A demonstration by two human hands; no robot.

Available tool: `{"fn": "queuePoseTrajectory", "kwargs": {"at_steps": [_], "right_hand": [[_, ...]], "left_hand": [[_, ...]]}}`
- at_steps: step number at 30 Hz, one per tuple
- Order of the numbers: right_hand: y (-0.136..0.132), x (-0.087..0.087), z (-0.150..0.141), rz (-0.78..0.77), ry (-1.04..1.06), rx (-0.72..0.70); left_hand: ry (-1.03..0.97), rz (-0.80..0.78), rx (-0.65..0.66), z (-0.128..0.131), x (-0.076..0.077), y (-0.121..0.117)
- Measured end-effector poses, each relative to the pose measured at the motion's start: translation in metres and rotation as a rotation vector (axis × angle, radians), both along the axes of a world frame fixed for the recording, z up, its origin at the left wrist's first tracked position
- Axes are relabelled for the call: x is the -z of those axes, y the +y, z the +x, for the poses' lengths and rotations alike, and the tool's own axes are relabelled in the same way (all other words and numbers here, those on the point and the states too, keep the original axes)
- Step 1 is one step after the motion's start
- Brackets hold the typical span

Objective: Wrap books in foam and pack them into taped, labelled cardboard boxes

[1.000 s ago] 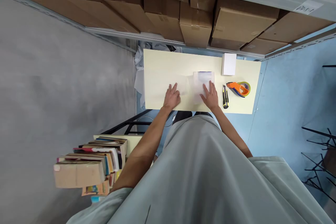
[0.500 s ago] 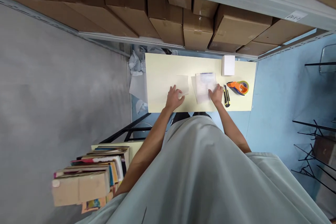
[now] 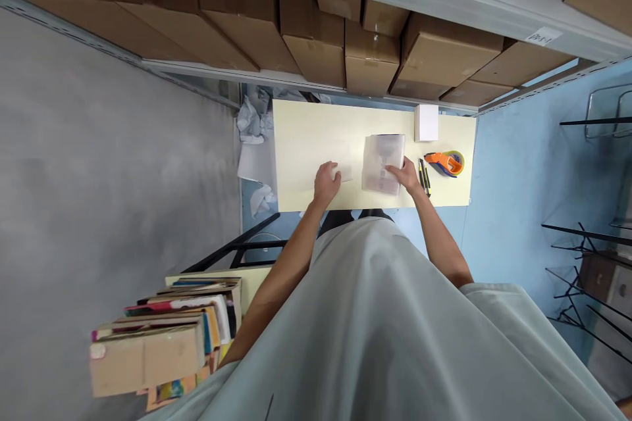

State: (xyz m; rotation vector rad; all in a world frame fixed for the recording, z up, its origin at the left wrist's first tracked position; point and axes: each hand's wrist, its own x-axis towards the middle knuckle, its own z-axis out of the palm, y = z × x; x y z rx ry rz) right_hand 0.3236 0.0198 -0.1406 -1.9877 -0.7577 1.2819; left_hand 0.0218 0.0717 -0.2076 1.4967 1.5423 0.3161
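A thin booklet with a translucent cover [image 3: 382, 152] lies on the cream table [image 3: 301, 131], in front of me and slightly right. My right hand [image 3: 407, 176] grips its right edge, thumb on top and the other fingers at the side or underneath. Left of the booklet is a pale, see-through sheet [image 3: 344, 170] that barely stands out from the tabletop. My left hand [image 3: 326, 184] is at this sheet's left side, fingers curved and thumb apart from them. Whether the left fingers touch the sheet's edge is hard to see.
Right of my right hand lie black-and-yellow utility knives [image 3: 424, 177] and an orange tape dispenser [image 3: 447, 162]. A white box [image 3: 426, 123] stands at the table's back edge. Cardboard boxes [image 3: 371, 59] fill the shelf overhead. Books [image 3: 168, 335] are stacked at lower left.
My right thumb has moved left onto the booklet, whose translucent cover now lies over the printed page. My left hand's fingers have drawn closer together by the pale sheet.
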Motion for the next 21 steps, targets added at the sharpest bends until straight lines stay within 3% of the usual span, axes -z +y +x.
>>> {"fn": "queuePoseTrajectory", "kwargs": {"at_steps": [4,7,9,13,16,19,21], "right_hand": [[-0.01,-0.036,-0.013,0.069,0.258,0.117],[-0.012,-0.053,-0.022,0.067,0.403,0.123],[-0.012,-0.056,-0.028,0.042,0.481,0.118],[-0.009,-0.048,-0.041,0.025,0.551,0.061],[-0.004,-0.043,-0.052,0.002,0.38,-0.009],[-0.001,-0.046,-0.068,-0.044,0.016,-0.048],[-0.002,-0.052,-0.082,-0.021,-0.065,-0.086]], "left_hand": [[-0.188,-0.183,-0.196,-0.004,-0.008,0.008],[-0.404,-0.312,-0.285,-0.005,-0.023,0.016],[-0.589,-0.448,-0.274,-0.004,-0.042,0.02],[-0.83,-0.671,-0.103,0.007,-0.088,0.015],[-0.716,-0.48,-0.055,0.019,-0.113,-0.001],[-0.527,-0.239,-0.076,0.028,-0.122,-0.016],[-0.405,-0.168,-0.028,0.034,-0.126,-0.024]]}}
